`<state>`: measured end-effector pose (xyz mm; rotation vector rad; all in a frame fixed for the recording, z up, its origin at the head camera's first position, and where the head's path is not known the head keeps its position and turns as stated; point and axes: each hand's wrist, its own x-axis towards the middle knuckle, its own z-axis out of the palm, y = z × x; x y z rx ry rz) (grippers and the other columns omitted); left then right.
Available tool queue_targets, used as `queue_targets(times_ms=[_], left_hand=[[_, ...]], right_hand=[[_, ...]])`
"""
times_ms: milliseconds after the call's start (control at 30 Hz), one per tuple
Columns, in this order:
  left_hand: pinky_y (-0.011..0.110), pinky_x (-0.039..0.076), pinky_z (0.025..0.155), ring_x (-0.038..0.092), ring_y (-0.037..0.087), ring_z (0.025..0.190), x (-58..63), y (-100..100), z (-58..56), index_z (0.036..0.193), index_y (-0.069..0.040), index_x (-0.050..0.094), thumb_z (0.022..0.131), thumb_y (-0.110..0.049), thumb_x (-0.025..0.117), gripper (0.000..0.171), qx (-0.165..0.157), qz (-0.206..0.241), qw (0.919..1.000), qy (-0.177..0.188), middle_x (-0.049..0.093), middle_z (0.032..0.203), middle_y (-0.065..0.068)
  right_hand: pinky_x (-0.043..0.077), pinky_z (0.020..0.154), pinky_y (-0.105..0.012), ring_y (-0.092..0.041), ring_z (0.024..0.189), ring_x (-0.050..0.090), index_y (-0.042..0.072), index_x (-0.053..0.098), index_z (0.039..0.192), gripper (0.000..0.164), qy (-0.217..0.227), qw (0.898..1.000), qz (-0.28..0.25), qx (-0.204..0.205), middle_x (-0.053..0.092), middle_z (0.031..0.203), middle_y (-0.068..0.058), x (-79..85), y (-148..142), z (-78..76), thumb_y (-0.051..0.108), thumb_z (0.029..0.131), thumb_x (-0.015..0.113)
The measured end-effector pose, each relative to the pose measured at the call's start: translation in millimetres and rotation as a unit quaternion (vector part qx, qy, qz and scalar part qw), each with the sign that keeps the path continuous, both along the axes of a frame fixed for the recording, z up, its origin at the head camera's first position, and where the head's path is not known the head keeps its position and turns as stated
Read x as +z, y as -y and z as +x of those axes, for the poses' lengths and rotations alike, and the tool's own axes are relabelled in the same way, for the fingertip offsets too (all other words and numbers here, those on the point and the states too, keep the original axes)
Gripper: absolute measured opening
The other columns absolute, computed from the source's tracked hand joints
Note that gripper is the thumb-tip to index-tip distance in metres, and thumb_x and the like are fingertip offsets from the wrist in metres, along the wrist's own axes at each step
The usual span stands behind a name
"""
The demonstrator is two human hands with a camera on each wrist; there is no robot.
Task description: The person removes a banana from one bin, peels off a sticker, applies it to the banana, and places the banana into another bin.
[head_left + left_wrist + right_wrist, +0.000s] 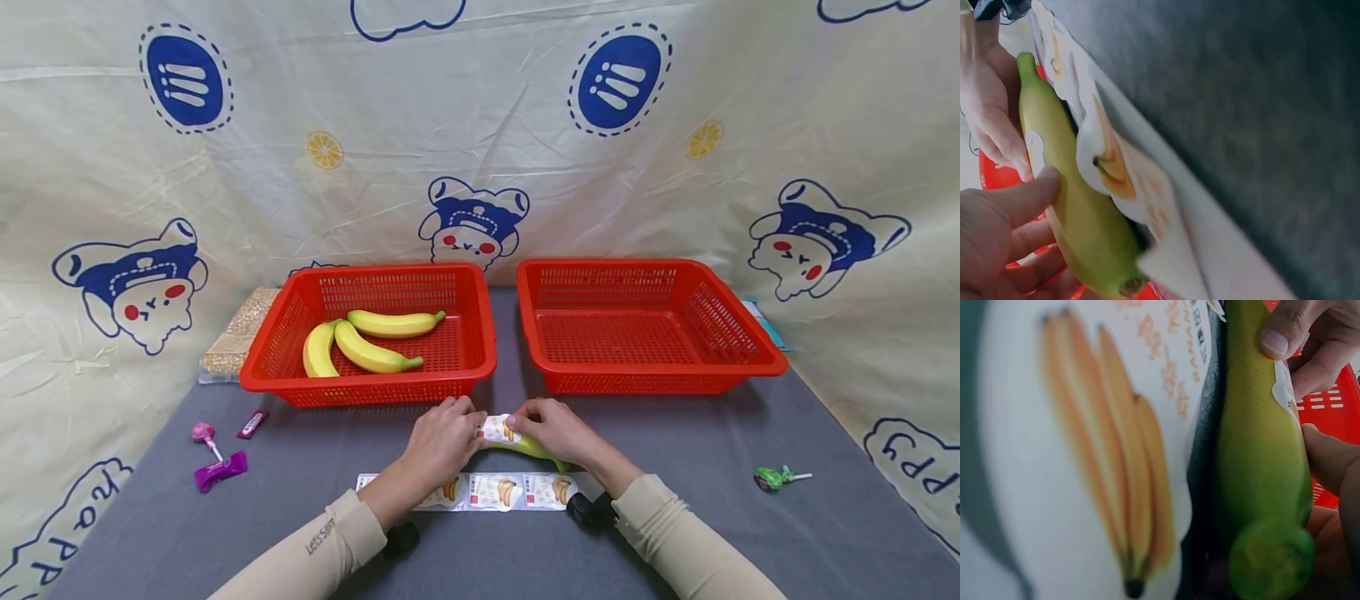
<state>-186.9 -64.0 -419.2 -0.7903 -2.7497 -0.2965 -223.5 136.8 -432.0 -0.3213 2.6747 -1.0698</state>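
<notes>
A yellow-green banana (536, 451) lies crosswise before me with a white printed label (497, 428) on its far upper side. My left hand (444, 435) grips its left end, the thumb pressing close to the label's edge in the left wrist view. Around its right part curls my right hand (561, 428), whose thumb touches the banana (1260, 456) beside the label (1285, 390). Nearer to me, a strip of banana labels (497, 492) lies flat on the table, partly hidden by the left forearm.
Behind stand two red baskets: the left basket (367, 389) holds three bananas (378, 357); the right basket (652, 379) shows a bare floor. Wrapped candies (220, 471) and a lollipop (202, 432) lie left, a green lollipop (768, 478) right. A bag of grains (238, 337) leans behind the left basket.
</notes>
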Motion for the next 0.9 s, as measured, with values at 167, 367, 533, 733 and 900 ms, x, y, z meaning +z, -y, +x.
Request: queue_targets(times_ms=[167,367,533,733,900], left_hand=[[0.029,0.05,0.072,0.056,0.016,0.081,0.7,0.9,-2.5,0.109,-0.011,0.071,0.079,-0.034,0.074,0.038,0.002,0.011,0.9992,0.039,0.065,0.094,0.003],[0.03,0.051,0.074,0.057,0.016,0.081,0.9,1.4,-4.7,0.107,-0.01,0.071,0.079,-0.032,0.075,0.037,0.001,0.021,0.9985,0.051,0.065,0.094,0.003],[0.03,0.051,0.074,0.056,0.016,0.081,0.2,1.1,-4.3,0.107,-0.01,0.071,0.078,-0.031,0.075,0.036,0.003,0.02,0.9982,0.056,0.064,0.095,0.003],[0.031,0.052,0.075,0.057,0.017,0.084,1.0,1.3,-3.7,0.106,-0.01,0.071,0.079,-0.032,0.074,0.035,0.005,0.009,0.999,0.044,0.064,0.095,0.003],[0.031,0.051,0.075,0.057,0.017,0.083,1.4,2.0,-3.1,0.106,-0.01,0.071,0.079,-0.032,0.074,0.035,0.006,0.001,0.9995,0.03,0.064,0.094,0.003]], right_hand=[[0.04,0.072,-0.028,-0.011,0.081,0.052,0.013,0.071,0.095,0.02,-0.098,0.994,0.03,0.025,0.06,0.086,0.003,1.6,-0.3,6.8,0.03,0.087,0.066],[0.039,0.071,-0.027,-0.012,0.084,0.046,0.017,0.073,0.099,0.023,-0.261,0.96,0.071,0.069,0.058,0.088,0.003,12.0,9.5,16.7,0.028,0.079,0.074],[0.036,0.07,-0.025,-0.01,0.081,0.041,0.023,0.074,0.095,0.023,-0.326,0.928,0.151,0.096,0.058,0.086,0.005,12.3,17.7,19.5,0.033,0.074,0.078],[0.035,0.067,-0.023,-0.009,0.077,0.041,0.023,0.075,0.094,0.027,-0.336,0.919,0.187,0.088,0.062,0.085,0.008,9.9,18.7,20.0,0.037,0.071,0.08],[0.034,0.064,-0.022,-0.009,0.073,0.039,0.021,0.076,0.095,0.03,-0.341,0.915,0.199,0.084,0.064,0.084,0.008,9.4,16.2,19.8,0.038,0.071,0.08]])
